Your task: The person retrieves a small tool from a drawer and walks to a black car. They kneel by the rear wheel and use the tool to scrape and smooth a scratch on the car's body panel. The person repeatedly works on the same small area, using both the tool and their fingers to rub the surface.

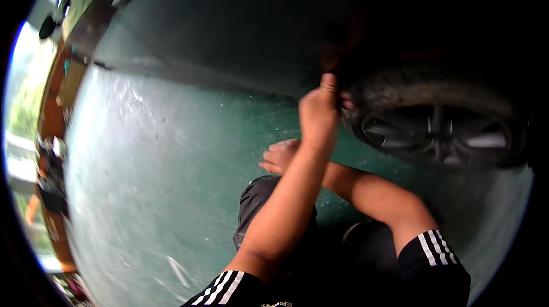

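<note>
Just beside left hand (318, 111), wheel (437, 134); left forearm (283, 207) overlaps right hand (280, 155); cannot tell grips.

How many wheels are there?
1: the spoked wheel on the right, with the left hand at its left edge. Others may be hidden in the dark area.

Place: likely vehicle workshop | signs — scuffed green floor (137, 175), spoked wheel (437, 117)

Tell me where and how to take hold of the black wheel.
The wheel is likely best held by the tyre at its left edge, coming from the left: that side curves outward beside the left hand, with green floor alongside.
</note>
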Motion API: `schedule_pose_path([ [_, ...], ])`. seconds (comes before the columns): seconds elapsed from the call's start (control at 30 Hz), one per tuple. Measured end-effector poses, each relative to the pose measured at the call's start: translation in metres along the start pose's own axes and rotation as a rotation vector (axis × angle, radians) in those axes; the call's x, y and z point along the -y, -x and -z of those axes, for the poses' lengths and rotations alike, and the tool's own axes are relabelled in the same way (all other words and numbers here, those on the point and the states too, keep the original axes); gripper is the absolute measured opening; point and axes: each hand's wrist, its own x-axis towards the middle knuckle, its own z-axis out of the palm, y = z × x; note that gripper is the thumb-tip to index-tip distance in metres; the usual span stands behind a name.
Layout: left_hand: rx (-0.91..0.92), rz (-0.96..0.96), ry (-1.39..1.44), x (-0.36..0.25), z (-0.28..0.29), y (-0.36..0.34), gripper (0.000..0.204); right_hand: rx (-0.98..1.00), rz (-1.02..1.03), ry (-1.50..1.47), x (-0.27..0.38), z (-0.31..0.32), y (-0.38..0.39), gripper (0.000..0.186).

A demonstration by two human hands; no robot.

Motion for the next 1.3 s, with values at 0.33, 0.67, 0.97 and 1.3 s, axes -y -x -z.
schedule_pose_path([
  [0.33,0.123,0.23,0.739,0.023,-0.029,0.002,0.054,0.427,0.052,0.731,-0.114,0.073,0.003,0.023],
  [0.67,-0.103,-0.215,-0.237,-0.002,0.008,-0.002,0.054,0.288,0.35,0.454,-0.009,0.023,-0.023,0.022],
  [0.97,-0.387,-0.568,-0.692,-0.013,0.018,-0.007,0.057,0.207,0.071,0.832,-0.044,0.086,-0.052,0.032],
  [1.3,-0.289,-0.644,-0.595,-0.009,0.023,-0.011,0.046,0.49,0.158,0.798,-0.052,0.099,-0.053,0.028],
])
